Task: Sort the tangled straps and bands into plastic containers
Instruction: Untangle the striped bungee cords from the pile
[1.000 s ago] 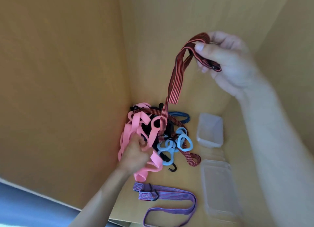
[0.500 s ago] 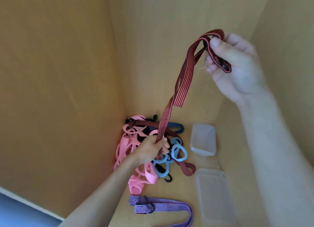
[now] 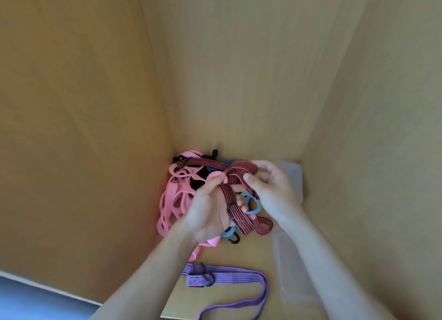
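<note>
Both hands are down in the tangle at the far left corner of the shelf (image 3: 251, 252). The left hand (image 3: 208, 209) has its fingers curled round the red-and-black striped strap (image 3: 241, 221) close to its dark buckle, and the right hand (image 3: 270, 190) pinches a loop of the same strap between thumb and forefinger. The strap crosses over the pink bands (image 3: 172, 195) and lies against the blue rings (image 3: 253, 202), with a black hook (image 3: 233, 238) poking out underneath. I'd say the job now is to work this one strap free. It is best fed out loop by loop, with the left hand pinning the pile, because a hard tug would likely drag the rings and hook along. A purple strap (image 3: 227, 275) lies by itself near the front edge, already apart from the heap. Two clear plastic containers stand along the right edge. The far container (image 3: 295, 176) peeks out behind the right hand, and the near container (image 3: 279, 248) is largely hidden by the forearm. Nothing shows inside either one, though both are too blurred and covered to be sure.
</note>
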`<state>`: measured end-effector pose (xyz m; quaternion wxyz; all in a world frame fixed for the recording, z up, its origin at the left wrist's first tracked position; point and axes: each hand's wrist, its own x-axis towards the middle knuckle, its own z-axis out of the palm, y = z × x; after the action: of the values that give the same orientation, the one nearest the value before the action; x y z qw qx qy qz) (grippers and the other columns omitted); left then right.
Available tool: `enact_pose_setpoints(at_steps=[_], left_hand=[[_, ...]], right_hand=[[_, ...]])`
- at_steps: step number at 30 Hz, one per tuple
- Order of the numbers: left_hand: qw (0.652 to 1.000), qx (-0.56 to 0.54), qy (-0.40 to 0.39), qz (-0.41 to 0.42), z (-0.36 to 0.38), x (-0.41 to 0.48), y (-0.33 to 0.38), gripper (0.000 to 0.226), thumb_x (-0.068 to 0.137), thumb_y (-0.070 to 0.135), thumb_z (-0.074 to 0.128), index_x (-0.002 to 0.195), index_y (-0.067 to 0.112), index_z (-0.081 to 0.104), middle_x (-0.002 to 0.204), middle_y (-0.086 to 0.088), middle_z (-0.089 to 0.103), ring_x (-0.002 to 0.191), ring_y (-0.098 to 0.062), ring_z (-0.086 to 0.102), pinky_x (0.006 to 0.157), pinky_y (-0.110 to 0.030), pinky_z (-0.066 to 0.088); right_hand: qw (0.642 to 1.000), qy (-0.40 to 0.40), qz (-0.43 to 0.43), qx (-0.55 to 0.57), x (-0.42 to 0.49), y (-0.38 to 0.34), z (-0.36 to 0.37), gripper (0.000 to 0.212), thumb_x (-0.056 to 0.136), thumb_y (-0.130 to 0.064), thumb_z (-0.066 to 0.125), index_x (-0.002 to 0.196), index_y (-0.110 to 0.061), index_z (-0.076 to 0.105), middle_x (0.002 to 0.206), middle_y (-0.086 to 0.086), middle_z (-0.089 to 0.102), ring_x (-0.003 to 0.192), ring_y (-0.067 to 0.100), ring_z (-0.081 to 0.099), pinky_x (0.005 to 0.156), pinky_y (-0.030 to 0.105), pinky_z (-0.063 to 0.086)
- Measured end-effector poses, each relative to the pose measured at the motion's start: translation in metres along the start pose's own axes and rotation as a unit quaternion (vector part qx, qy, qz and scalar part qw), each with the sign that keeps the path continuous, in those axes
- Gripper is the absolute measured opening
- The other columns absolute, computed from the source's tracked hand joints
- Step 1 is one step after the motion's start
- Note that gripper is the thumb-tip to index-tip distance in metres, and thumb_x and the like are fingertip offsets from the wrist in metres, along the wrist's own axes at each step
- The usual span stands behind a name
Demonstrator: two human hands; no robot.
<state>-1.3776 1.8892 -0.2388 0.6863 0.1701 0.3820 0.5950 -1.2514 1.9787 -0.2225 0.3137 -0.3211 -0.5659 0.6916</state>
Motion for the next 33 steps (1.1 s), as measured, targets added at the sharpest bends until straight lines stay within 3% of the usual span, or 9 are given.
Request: enact_pose_setpoints(at_steps=[3, 6, 9, 14, 18, 21, 24, 28, 33], left_hand=[[1.000, -0.013, -0.006, -0.009, 0.004, -0.001, -0.005, 0.049, 0.099, 0.052, 0.044, 0.116, 0.008, 0.060, 0.082, -0.010, 0.050, 0.074, -0.026, 0.052, 0.081, -0.044, 0.051], [1.000, -0.014, 0.016, -0.008, 0.005, -0.001, -0.009, 0.039, 0.102, 0.038, 0.048, 0.125, 0.009, 0.061, 0.098, -0.010, 0.068, 0.079, -0.023, 0.067, 0.066, -0.035, 0.057], [0.998, 0.002, 0.059, -0.003, 0.002, 0.001, -0.010, 0.044, 0.104, 0.026, 0.046, 0.137, -0.002, 0.054, 0.115, -0.020, 0.064, 0.092, -0.029, 0.067, 0.070, -0.034, 0.056], [0.994, 0.067, 0.082, -0.031, -0.010, -0.004, -0.002, 0.017, 0.095, 0.011, 0.047, 0.084, 0.008, 0.059, 0.084, -0.015, 0.061, 0.077, -0.029, 0.060, 0.070, -0.036, 0.057], [0.965, 0.238, -0.053, -0.101, -0.016, -0.015, 0.017, 0.007, 0.079, 0.010, 0.048, 0.073, 0.007, 0.048, 0.058, -0.013, 0.043, 0.052, -0.026, 0.053, 0.063, -0.036, 0.055], [0.928, 0.303, -0.150, -0.155, -0.015, -0.020, 0.031, 0.009, 0.078, 0.013, 0.051, 0.070, 0.009, 0.051, 0.052, -0.008, 0.040, 0.039, -0.020, 0.050, 0.055, -0.033, 0.056], [0.914, 0.326, -0.159, -0.183, -0.014, -0.024, 0.039, 0.010, 0.074, 0.018, 0.054, 0.067, 0.011, 0.055, 0.047, -0.006, 0.041, 0.034, -0.018, 0.046, 0.049, -0.030, 0.054], [0.930, 0.317, -0.076, -0.169, -0.025, -0.035, 0.049, 0.012, 0.067, 0.019, 0.059, 0.069, 0.007, 0.056, 0.042, -0.008, 0.037, 0.029, -0.018, 0.042, 0.041, -0.028, 0.051], [0.952, 0.292, 0.016, -0.094, -0.040, -0.055, 0.048, 0.010, 0.080, 0.013, 0.050, 0.078, 0.005, 0.058, 0.049, -0.007, 0.037, 0.031, -0.016, 0.038, 0.039, -0.025, 0.047]], right_hand=[[0.994, 0.023, -0.020, -0.104, -0.003, 0.018, 0.000, 0.031, 0.097, -0.011, 0.064, 0.118, -0.029, 0.050, 0.066, 0.004, 0.066, 0.047, 0.023, 0.060, 0.039, 0.031, 0.044], [0.957, 0.016, -0.106, -0.271, -0.009, 0.030, -0.003, 0.023, 0.091, -0.020, 0.067, 0.097, -0.037, 0.053, 0.064, -0.002, 0.064, 0.054, 0.014, 0.061, 0.055, 0.038, 0.052], [0.924, -0.019, -0.162, -0.344, -0.015, 0.035, -0.007, 0.016, 0.083, -0.029, 0.065, 0.092, -0.038, 0.055, 0.065, -0.012, 0.062, 0.053, 0.008, 0.054, 0.054, 0.022, 0.042], [0.912, -0.046, -0.170, -0.370, -0.020, 0.036, -0.020, 0.015, 0.086, -0.019, 0.066, 0.086, -0.034, 0.067, 0.082, -0.016, 0.066, 0.072, 0.010, 0.061, 0.064, 0.020, 0.044], [0.902, -0.063, -0.194, -0.379, -0.005, 0.035, -0.036, 0.067, 0.080, 0.001, 0.072, 0.131, -0.040, 0.055, 0.123, -0.029, 0.044, 0.120, -0.001, 0.047, 0.097, 0.006, 0.034], [0.885, -0.149, -0.166, -0.409, 0.008, 0.054, -0.020, 0.083, 0.074, -0.011, 0.083, 0.144, -0.038, 0.047, 0.144, -0.013, 0.039, 0.139, 0.009, 0.037, 0.113, 0.023, 0.030], [0.907, -0.174, -0.156, -0.352, 0.014, 0.075, -0.004, 0.044, 0.080, -0.012, 0.081, 0.117, -0.031, 0.067, 0.129, -0.015, 0.054, 0.127, 0.004, 0.048, 0.109, 0.021, 0.034], [0.952, -0.122, -0.062, -0.273, 0.025, 0.070, -0.019, 0.003, 0.086, -0.030, 0.067, 0.088, -0.031, 0.069, 0.086, -0.012, 0.070, 0.082, 0.005, 0.063, 0.079, 0.029, 0.047], [0.948, -0.093, -0.068, -0.295, 0.037, 0.041, -0.034, 0.004, 0.081, -0.029, 0.063, 0.083, -0.030, 0.060, 0.079, -0.008, 0.073, 0.072, 0.017, 0.065, 0.071, 0.033, 0.047]])
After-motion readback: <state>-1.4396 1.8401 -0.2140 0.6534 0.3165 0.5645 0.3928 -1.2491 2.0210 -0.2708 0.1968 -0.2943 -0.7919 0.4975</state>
